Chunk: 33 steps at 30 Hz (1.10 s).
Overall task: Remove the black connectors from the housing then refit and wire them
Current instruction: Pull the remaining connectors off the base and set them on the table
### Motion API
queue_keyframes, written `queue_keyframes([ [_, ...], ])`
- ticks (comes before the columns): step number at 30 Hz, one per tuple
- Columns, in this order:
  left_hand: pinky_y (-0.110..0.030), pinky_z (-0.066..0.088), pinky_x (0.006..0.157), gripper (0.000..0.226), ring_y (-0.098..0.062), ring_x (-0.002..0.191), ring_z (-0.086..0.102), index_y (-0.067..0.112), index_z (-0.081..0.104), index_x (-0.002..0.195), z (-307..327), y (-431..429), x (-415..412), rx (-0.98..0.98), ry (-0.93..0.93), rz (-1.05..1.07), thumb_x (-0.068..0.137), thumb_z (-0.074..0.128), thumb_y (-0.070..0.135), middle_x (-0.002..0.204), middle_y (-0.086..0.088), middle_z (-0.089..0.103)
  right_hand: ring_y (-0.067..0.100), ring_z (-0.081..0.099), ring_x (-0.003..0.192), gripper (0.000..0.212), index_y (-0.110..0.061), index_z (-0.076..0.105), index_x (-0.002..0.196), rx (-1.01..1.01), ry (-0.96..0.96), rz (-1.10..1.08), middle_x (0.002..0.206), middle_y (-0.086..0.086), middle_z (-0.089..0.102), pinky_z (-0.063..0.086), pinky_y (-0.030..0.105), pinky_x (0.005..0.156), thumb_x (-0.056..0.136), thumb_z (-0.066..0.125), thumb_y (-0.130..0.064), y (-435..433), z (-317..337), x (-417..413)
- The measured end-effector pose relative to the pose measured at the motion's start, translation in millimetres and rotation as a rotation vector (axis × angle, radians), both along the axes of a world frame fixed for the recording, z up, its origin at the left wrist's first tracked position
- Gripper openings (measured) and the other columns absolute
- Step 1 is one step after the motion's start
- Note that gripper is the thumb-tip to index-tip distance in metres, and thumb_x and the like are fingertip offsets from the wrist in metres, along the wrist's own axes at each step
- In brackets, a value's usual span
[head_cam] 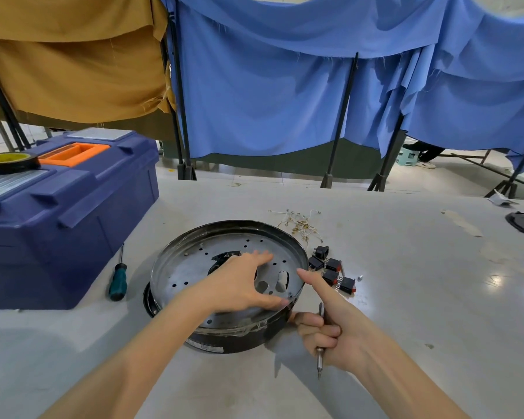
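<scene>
My right grip (324, 331) curls round a slim metal driver (319, 361), thumb stretched up by the rim of the round housing (230, 343) on the worktop (406, 297). My left grip (239, 282) lies open, fingers flat on its holed plate. The black connectors (333, 272) lie loose just right of the housing, with wires (300, 223) beyond. A green screwdriver (117, 282) and blue toolbox (67, 213) sit left.

Blue drapes (285, 95) and tan cloth (73, 71) behind grey table (406, 297)

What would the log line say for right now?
left hand: rests on housing | right hand: grips metal driver, thumb at housing rim | black connectors: out, on table beside housing | wires: loose pile
</scene>
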<state>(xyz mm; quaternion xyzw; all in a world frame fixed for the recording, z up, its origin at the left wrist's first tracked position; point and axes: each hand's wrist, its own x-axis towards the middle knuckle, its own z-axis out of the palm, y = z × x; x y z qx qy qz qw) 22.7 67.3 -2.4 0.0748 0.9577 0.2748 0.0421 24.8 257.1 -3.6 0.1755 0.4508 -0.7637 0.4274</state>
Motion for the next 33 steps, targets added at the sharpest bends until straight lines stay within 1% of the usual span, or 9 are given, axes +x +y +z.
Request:
queue_keyframes([
  [6, -0.038, 0.023, 0.117, 0.098, -0.021, 0.146, 0.021, 0.017, 0.027, 0.15, 0, 7, 3, -0.1, 0.028, -0.024, 0.073, 0.069, 0.062, 0.157, -0.003, 0.026, 0.008, 0.017, 0.026, 0.047, -0.01, 0.047, 0.049, -0.044, -0.025, -0.083, 0.046, -0.001, 0.027, 0.014, 0.014, 0.026, 0.063, 0.081, -0.038, -1, 7, 7],
  [8, -0.039, 0.028, 0.115, 0.094, -0.023, 0.143, 0.028, 0.015, 0.034, 0.146, 0, 8, 4, -0.122, 0.027, -0.023, 0.073, 0.067, 0.064, 0.153, -0.004, 0.034, 0.008, 0.017, 0.025, 0.048, -0.008, 0.049, 0.045, -0.055, -0.032, -0.083, 0.045, -0.001, 0.028, 0.014, 0.015, 0.026, 0.066, 0.079, -0.039, -1, 9, 9],
  [11, -0.041, 0.041, 0.1, 0.085, -0.024, 0.119, 0.048, 0.012, 0.047, 0.131, -1, 11, 5, -0.164, 0.036, -0.011, 0.071, 0.063, 0.07, 0.13, -0.008, 0.053, 0.008, 0.018, 0.025, 0.048, -0.009, 0.048, 0.047, -0.073, -0.047, -0.084, 0.045, -0.001, 0.027, 0.014, 0.015, 0.026, 0.067, 0.078, -0.04, 0, 11, 12],
  [13, -0.041, 0.042, 0.096, 0.083, -0.021, 0.109, 0.05, 0.013, 0.047, 0.128, -3, 12, 7, -0.19, 0.04, -0.003, 0.071, 0.061, 0.073, 0.124, -0.008, 0.055, 0.008, 0.018, 0.025, 0.048, -0.011, 0.046, 0.048, -0.074, -0.046, -0.08, 0.044, -0.002, 0.027, 0.014, 0.015, 0.026, 0.068, 0.078, -0.041, 1, 12, 13],
  [15, -0.042, 0.039, 0.102, 0.086, -0.023, 0.123, 0.046, 0.015, 0.045, 0.131, -5, 12, 8, -0.192, 0.034, -0.003, 0.071, 0.059, 0.074, 0.135, -0.009, 0.05, 0.008, 0.018, 0.025, 0.048, -0.011, 0.045, 0.047, -0.077, -0.047, -0.078, 0.044, -0.002, 0.027, 0.014, 0.015, 0.026, 0.07, 0.077, -0.039, 2, 13, 15],
  [18, -0.037, 0.029, 0.112, 0.092, -0.021, 0.143, 0.025, 0.017, 0.038, 0.142, -8, 13, 13, -0.195, 0.029, -0.011, 0.072, 0.058, 0.074, 0.156, -0.005, 0.029, 0.009, 0.019, 0.023, 0.047, -0.01, 0.043, 0.044, -0.124, -0.068, -0.101, 0.042, -0.001, 0.028, 0.015, 0.015, 0.024, 0.072, 0.073, -0.032, 2, 16, 18],
  [24, -0.038, 0.032, 0.109, 0.093, -0.021, 0.137, 0.034, 0.016, 0.041, 0.14, -9, 17, 16, -0.211, 0.035, 0.005, 0.071, 0.057, 0.076, 0.148, -0.004, 0.038, 0.01, 0.021, 0.02, 0.047, -0.009, 0.041, 0.044, -0.231, -0.09, -0.154, 0.042, -0.002, 0.029, 0.017, 0.017, 0.023, 0.085, 0.061, -0.019, 7, 20, 25],
  [30, -0.034, 0.023, 0.113, 0.099, -0.019, 0.145, 0.02, 0.019, 0.033, 0.147, -12, 17, 16, -0.199, 0.043, -0.002, 0.07, 0.055, 0.078, 0.158, -0.001, 0.024, 0.008, 0.02, 0.02, 0.051, -0.01, 0.042, 0.047, -0.17, -0.048, -0.192, 0.041, -0.002, 0.029, 0.015, 0.016, 0.022, 0.095, 0.056, -0.02, 10, 16, 23],
  [33, -0.034, 0.017, 0.116, 0.103, -0.018, 0.148, 0.012, 0.02, 0.024, 0.151, -12, 17, 15, -0.214, 0.03, -0.005, 0.071, 0.056, 0.077, 0.161, 0.001, 0.014, 0.006, 0.019, 0.022, 0.033, -0.009, 0.045, 0.067, -0.058, 0.084, -0.319, 0.039, -0.001, 0.035, 0.014, 0.013, 0.024, 0.096, 0.055, -0.021, 14, 18, 10],
])
